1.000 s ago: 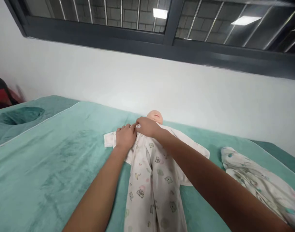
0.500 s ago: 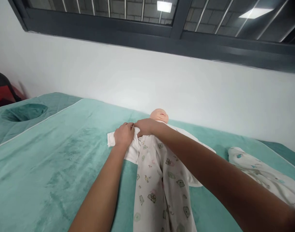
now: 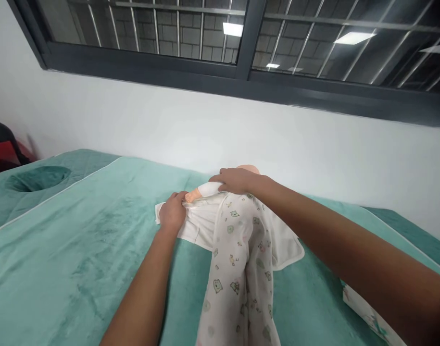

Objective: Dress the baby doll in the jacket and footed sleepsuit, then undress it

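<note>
"What's changed over there?"

"The hands have parted, and the doll's [image 3: 249, 168] small hand [image 3: 193, 195] shows between them. So its white-sleeved arm [image 3: 210, 189] is in plain sight, lying over the garment's spread sleeve [image 3: 201, 218]."

"And the fingers?"

"The right hand's [image 3: 237, 180] are bent round that arm. The left hand's [image 3: 173, 211] curl over the sleeve near its cuff; I can't tell how tightly they pinch."

"Where's the printed garment [image 3: 234, 269]?"

"From its middle, the doll's head is at twelve o'clock, mostly hidden, the cuff at ten, the legs running to six. A patterned cloth [image 3: 364, 312] pokes out at four, partly behind the forearm."

"And around it?"

"Soft teal bedding [image 3: 107, 250], a round hollow [image 3: 39, 178] at ten, then a white wall [image 3: 162, 125] and a barred window [image 3: 144, 65] at twelve."
</note>
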The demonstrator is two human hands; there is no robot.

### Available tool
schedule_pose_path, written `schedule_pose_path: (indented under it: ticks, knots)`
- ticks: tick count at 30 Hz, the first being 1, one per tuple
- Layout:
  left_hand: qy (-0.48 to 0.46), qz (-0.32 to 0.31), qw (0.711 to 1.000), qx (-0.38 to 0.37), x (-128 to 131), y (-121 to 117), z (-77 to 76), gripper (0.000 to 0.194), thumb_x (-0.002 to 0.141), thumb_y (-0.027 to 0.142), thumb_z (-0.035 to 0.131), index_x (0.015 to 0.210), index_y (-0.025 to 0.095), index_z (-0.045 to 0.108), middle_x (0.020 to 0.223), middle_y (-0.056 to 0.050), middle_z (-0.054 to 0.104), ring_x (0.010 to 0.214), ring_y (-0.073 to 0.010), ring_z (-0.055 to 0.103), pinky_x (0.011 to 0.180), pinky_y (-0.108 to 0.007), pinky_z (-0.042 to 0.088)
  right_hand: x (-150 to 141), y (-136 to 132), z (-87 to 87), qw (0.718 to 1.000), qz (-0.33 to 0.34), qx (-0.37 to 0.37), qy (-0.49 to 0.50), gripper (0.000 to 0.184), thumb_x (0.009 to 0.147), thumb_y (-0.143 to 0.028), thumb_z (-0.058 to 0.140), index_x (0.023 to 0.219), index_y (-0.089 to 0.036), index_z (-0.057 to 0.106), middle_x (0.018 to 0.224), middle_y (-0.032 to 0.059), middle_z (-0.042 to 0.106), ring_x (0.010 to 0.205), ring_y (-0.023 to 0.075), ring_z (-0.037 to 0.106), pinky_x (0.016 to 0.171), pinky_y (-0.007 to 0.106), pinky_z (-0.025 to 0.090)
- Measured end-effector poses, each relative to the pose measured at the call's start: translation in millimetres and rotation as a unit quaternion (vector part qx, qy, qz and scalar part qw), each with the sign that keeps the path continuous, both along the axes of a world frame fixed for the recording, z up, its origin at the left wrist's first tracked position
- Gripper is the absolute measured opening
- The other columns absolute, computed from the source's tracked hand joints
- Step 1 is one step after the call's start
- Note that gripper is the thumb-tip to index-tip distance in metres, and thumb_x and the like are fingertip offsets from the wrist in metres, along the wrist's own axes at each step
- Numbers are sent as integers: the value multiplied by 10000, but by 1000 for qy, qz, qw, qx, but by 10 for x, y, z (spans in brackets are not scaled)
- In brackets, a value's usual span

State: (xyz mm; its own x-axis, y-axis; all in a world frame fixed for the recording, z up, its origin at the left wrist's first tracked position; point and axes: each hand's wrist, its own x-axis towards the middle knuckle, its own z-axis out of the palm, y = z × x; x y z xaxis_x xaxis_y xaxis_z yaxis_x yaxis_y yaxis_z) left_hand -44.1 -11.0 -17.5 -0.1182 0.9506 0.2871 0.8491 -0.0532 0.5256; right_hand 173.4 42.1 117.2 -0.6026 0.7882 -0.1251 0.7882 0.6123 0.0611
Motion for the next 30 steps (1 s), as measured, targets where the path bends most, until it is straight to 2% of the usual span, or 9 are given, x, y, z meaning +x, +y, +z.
schedule_pose_path:
  ticks: [4, 9, 14, 17, 19, 22, 25, 28, 30]
  knots:
    - [98, -36, 992, 77, 49, -48, 66, 591, 847, 170, 488, 1425, 222, 374, 1311, -119, 529, 1155, -281, 528, 900, -398, 446, -151, -26, -127, 1000, 9, -18, 16, 377, 893, -386, 523, 1268, -373, 549, 1122, 58, 615, 922, 239, 623, 719, 317, 439]
    - [144, -50, 986, 62, -32, -105, 119, 389, 907, 316, 479, 1289, 275, 539, 1215, -74, 603, 1077, -252, 570, 925, -395, 427, -218, -17, -335, 992, 18, -76, 98, 453, 904, -395, 489, 1349, -312, 491, 1304, 69, 580, 1114, 269, 580, 868, 366, 456]
    - [160, 16, 987, 25, -45, -116, 91, 392, 891, 241, 445, 1268, 246, 556, 1243, -105, 599, 1141, -296, 529, 1039, -525, 345, 441, -324, -571, 957, -85, 25, 276, 395, 976, -328, 313, 1287, -275, 551, 1351, 19, 564, 1223, 217, 504, 995, 370, 393]
    - [178, 28, 983, 38, 64, -153, 92, 476, 847, 128, 408, 1305, 191, 522, 1311, -142, 553, 1253, -326, 445, 1103, -623, 207, 846, -584, -877, 928, -211, 109, 287, 405, 927, -294, 401, 1301, -214, 536, 1323, 61, 578, 1201, 240, 505, 996, 385, 389]
    - [165, 19, 984, 69, 179, -189, 140, 521, 814, 75, 390, 1311, 171, 515, 1352, -139, 521, 1316, -308, 388, 1134, -589, 184, 982, -705, -1072, 920, -239, 147, 272, 414, 887, -225, 432, 1283, -196, 548, 1308, 73, 587, 1170, 241, 524, 994, 376, 383]
    - [76, -39, 990, 110, 462, -225, 322, 478, 841, 103, 364, 1279, 176, 540, 1339, -98, 531, 1290, -237, 431, 1128, -415, 307, 1053, -771, -1217, 911, -254, 198, 257, 440, 845, -123, 413, 1248, -202, 571, 1289, 73, 600, 1132, 239, 551, 977, 361, 375]
    - [29, -162, 981, 100, 915, -199, 594, 398, 904, 198, 341, 1229, 195, 571, 1279, -70, 577, 1212, -198, 497, 1051, -326, 398, 1158, -741, -1224, 898, -287, 214, 254, 469, 830, -84, 388, 1244, -204, 572, 1234, 79, 631, 1076, 242, 582, 932, 354, 384]
    - [165, -308, 936, 39, 1457, -96, 827, 355, 923, 258, 362, 1188, 196, 589, 1231, -82, 602, 1173, -207, 523, 994, -331, 426, 1326, -690, -1242, 864, -355, 202, 295, 464, 822, -109, 396, 1235, -233, 569, 1196, 47, 653, 1024, 236, 605, 866, 339, 412]
    - [270, -358, 894, -17, 1793, 4, 892, 305, 884, 306, 464, 1109, 184, 630, 1144, -107, 632, 1103, -245, 562, 952, -372, 443, 1409, -667, -1276, 844, -379, 189, 329, 447, 821, -138, 401, 1216, -258, 574, 1184, 25, 661, 1014, 236, 609, 834, 336, 425]
